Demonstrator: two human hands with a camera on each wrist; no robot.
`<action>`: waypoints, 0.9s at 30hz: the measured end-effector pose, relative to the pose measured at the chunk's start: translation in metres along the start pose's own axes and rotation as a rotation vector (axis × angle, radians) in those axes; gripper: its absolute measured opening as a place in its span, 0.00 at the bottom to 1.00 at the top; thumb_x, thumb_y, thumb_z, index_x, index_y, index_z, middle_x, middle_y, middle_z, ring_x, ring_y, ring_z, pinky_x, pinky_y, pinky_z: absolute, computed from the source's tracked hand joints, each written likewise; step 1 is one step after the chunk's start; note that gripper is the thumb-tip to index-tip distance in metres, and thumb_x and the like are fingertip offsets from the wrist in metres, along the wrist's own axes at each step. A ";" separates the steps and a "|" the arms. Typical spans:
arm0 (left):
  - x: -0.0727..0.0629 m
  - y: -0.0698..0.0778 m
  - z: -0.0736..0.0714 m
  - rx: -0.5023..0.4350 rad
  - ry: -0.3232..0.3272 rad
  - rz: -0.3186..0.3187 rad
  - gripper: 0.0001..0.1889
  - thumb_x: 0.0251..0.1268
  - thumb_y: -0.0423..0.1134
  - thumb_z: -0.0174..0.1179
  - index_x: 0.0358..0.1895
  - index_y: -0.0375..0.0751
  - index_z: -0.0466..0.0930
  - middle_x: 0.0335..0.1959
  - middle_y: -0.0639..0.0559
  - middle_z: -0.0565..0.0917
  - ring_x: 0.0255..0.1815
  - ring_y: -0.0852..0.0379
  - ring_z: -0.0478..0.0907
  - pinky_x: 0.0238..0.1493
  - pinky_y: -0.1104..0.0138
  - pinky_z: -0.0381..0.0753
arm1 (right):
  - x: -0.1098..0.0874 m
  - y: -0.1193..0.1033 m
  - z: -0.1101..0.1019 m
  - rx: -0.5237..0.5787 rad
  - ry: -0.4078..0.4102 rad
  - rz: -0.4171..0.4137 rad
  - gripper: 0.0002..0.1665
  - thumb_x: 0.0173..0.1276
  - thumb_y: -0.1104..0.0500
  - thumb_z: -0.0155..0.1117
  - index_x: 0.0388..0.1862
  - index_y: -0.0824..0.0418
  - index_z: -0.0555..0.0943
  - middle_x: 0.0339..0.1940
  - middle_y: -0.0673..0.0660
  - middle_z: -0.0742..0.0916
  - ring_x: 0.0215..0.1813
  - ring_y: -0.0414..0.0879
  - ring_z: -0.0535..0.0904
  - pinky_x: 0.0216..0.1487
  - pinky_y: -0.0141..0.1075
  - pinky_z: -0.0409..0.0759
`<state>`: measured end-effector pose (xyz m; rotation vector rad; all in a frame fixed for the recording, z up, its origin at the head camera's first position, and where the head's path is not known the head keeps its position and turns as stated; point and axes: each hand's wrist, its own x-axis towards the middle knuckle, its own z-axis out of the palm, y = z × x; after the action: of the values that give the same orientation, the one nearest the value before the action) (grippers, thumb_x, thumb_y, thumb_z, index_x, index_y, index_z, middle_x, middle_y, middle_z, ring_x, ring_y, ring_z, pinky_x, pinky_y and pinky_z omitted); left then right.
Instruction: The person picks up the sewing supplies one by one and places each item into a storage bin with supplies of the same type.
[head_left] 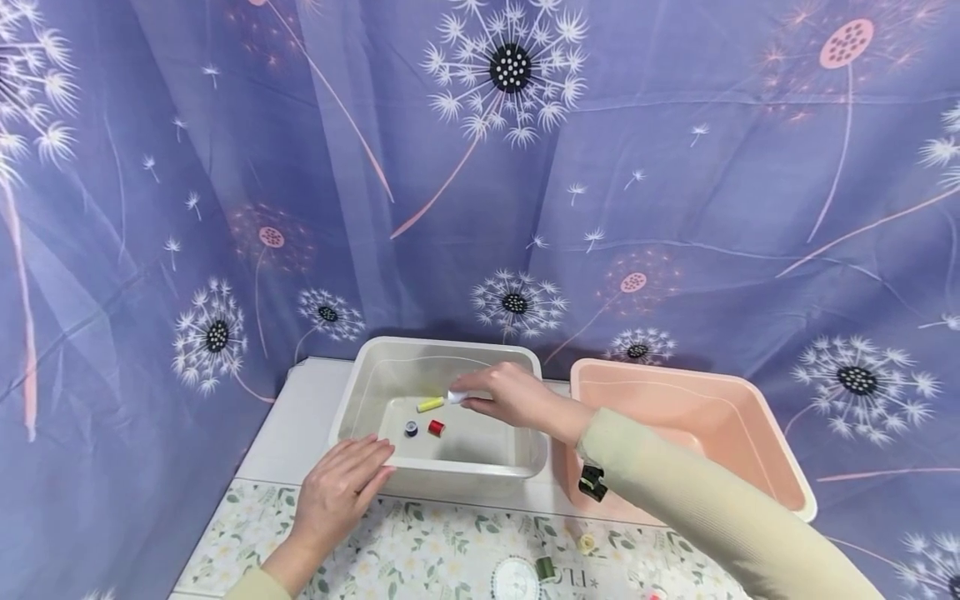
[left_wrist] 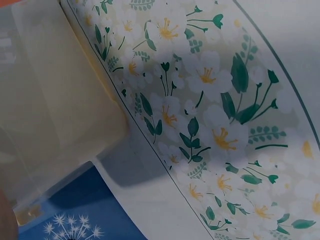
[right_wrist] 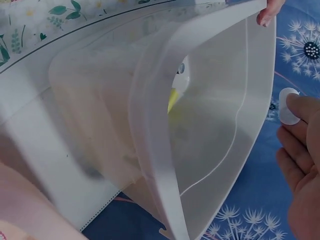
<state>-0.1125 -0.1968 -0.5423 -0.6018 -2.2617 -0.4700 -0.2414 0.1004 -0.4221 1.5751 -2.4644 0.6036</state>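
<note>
Right hand (head_left: 504, 395): reaching over the pale grey bin (head_left: 465, 467) and pinching a small white piece (head_left: 456, 397) between thumb and fingers. Right-wrist view is showing the white piece as round-ended, the thumb pressing on it, and the hand sitting above the bin's rim.

Left hand (head_left: 341, 490): resting on the bin's near left corner, fingers lying extended over the rim; holding no small item.

Bin contents: a yellow spool (head_left: 430, 405) is lying on its side just beside the white piece as seen from the head; a red spool (head_left: 436, 427) is lying nearer the front; a navy spool (head_left: 411, 428) is sitting to its left, showing a pale end.

Surroundings: a pink bin (head_left: 750, 433) is standing to the right, partly hidden by the sleeve (head_left: 697, 492). On the counter (head_left: 300, 408), a floral cover (head_left: 420, 533) is running along the front, with a green spool (head_left: 545, 569) and a cream spool (head_left: 586, 543) lying on it. A blue dandelion-print curtain (head_left: 450, 250) is hanging behind.
</note>
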 end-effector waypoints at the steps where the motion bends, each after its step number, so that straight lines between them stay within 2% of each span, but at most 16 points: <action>1: 0.000 0.000 0.000 -0.001 -0.002 -0.002 0.31 0.86 0.63 0.44 0.52 0.45 0.93 0.50 0.51 0.93 0.54 0.48 0.90 0.59 0.48 0.85 | 0.001 0.001 0.001 0.000 -0.008 0.006 0.15 0.72 0.61 0.76 0.55 0.61 0.90 0.55 0.57 0.93 0.56 0.49 0.91 0.59 0.42 0.89; 5: -0.001 -0.001 -0.001 -0.003 -0.013 -0.010 0.32 0.86 0.64 0.43 0.52 0.45 0.93 0.51 0.51 0.93 0.54 0.47 0.90 0.59 0.46 0.85 | 0.005 0.004 0.006 -0.007 -0.038 0.028 0.14 0.72 0.61 0.76 0.55 0.60 0.91 0.53 0.55 0.93 0.52 0.47 0.92 0.55 0.40 0.91; 14: -0.001 -0.001 0.000 -0.011 -0.014 -0.017 0.32 0.86 0.64 0.44 0.52 0.44 0.93 0.51 0.51 0.93 0.55 0.47 0.90 0.61 0.48 0.84 | 0.014 0.016 0.016 -0.033 -0.064 0.019 0.13 0.70 0.63 0.76 0.52 0.62 0.91 0.47 0.55 0.94 0.44 0.48 0.93 0.47 0.41 0.92; 18: 0.000 -0.001 0.001 -0.012 0.004 -0.011 0.31 0.86 0.63 0.45 0.52 0.44 0.93 0.51 0.51 0.93 0.54 0.47 0.90 0.72 0.58 0.78 | 0.020 0.019 0.017 -0.049 -0.121 0.068 0.14 0.72 0.61 0.75 0.54 0.61 0.91 0.48 0.55 0.94 0.44 0.48 0.93 0.48 0.40 0.91; 21: 0.001 0.000 0.000 -0.015 0.009 -0.011 0.30 0.86 0.63 0.46 0.53 0.45 0.93 0.52 0.52 0.93 0.55 0.47 0.90 0.77 0.63 0.73 | 0.024 0.021 0.019 -0.062 -0.157 0.088 0.14 0.73 0.60 0.75 0.55 0.59 0.91 0.49 0.54 0.94 0.43 0.47 0.93 0.47 0.40 0.91; 25: 0.002 -0.001 0.001 -0.009 0.040 0.015 0.30 0.86 0.62 0.46 0.52 0.45 0.93 0.51 0.51 0.93 0.53 0.47 0.91 0.64 0.52 0.84 | 0.027 0.023 0.024 -0.064 -0.182 0.099 0.14 0.72 0.60 0.75 0.55 0.59 0.91 0.48 0.53 0.94 0.42 0.46 0.93 0.47 0.39 0.91; 27: 0.002 -0.001 0.002 -0.006 0.046 0.021 0.30 0.87 0.62 0.46 0.52 0.44 0.93 0.51 0.51 0.93 0.53 0.47 0.91 0.58 0.47 0.86 | 0.029 0.025 0.026 -0.069 -0.204 0.113 0.14 0.72 0.60 0.75 0.55 0.58 0.91 0.48 0.53 0.94 0.42 0.46 0.92 0.47 0.39 0.91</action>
<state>-0.1149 -0.1964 -0.5423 -0.6117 -2.2091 -0.4752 -0.2744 0.0746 -0.4424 1.5501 -2.7049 0.3854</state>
